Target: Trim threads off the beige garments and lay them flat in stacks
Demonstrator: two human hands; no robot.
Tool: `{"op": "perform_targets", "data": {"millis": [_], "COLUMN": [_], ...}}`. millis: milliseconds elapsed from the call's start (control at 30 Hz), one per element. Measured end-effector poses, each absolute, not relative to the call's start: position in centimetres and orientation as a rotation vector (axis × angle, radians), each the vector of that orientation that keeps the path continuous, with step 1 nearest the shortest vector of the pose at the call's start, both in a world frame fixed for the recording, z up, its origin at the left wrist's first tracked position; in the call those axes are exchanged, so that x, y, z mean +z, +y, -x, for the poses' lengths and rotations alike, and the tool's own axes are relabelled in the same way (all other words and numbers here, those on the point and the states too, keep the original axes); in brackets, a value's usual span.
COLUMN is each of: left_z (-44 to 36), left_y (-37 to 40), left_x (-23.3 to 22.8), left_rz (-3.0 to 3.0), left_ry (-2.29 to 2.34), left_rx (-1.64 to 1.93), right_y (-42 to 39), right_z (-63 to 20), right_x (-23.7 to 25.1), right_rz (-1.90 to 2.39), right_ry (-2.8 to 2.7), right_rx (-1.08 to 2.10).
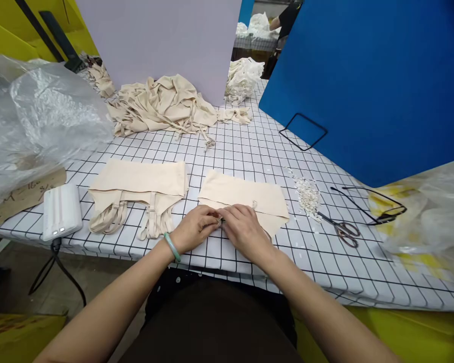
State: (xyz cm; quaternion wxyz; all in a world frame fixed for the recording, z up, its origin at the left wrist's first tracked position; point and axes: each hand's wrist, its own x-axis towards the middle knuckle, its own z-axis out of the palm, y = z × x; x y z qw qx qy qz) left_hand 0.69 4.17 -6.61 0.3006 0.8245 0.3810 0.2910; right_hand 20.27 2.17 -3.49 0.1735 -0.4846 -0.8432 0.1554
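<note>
Checked tablecloth: white with a black grid, covers the work table from the near edge to the back panels.

Blue panel: stands upright along the right rear of the table. A grey panel stands at the rear centre.

Clear plastic sheeting: bunched at the left edge. A second plastic bag lies at the right edge.

Heap of beige garments: piled loose against the grey panel, straps trailing forward.

Folded beige garment with straps: lies flat left of centre, straps hanging toward the near edge.

Beige garment piece: lies flat at centre, just beyond both hands; its near edge runs under the fingertips.

Left hand: rests on the cloth at the garment piece's near edge, fingers curled in, thumb and forefinger pinched narrow on something small and dark at that edge; what it is cannot be told. A green bangle sits on the wrist.

Right hand: touches the left hand fingertip to fingertip, fingers bent and close together, covering the garment piece's lower middle.

White power bank: near left corner, cable dropping off the table.

Scissors: right of the hands, well apart from them.

Pile of small white bits: between the garment piece and the scissors.
</note>
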Motion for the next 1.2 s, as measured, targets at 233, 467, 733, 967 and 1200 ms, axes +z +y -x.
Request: {"op": "perform_targets", "data": {"millis": [233,467,733,967,1200], "left_z": [-0.6,-0.4,-2.6,-2.4,-2.5], "left_y": [4.0,3.9,4.3,2.8,1.2], "left_x": [-6.7,-6.5,-0.3,-0.4,-2.4], "left_rz": [-2.194,-2.234,-1.843,-1.53,-1.771], "left_ry": [0.996,0.972,0.981,0.977,1.002], "left_rx": [0.804,0.817,0.997,1.035,1.084], "right_y": [6.6,9.0,7.5,3.5,1.0], "right_z": [-24.0,-25.5,-22.2,-22.2,-19.3], "right_x": [1.7,3.5,5.7,2.7,0.0], "right_rz": [1.369,1.329,1.151,1.547,1.15], "right_ry": [-2.06,-1.707,-2.012,-1.554,-0.872], "right_rx": [1.581,1.679,1.646,1.102,1.717]}}
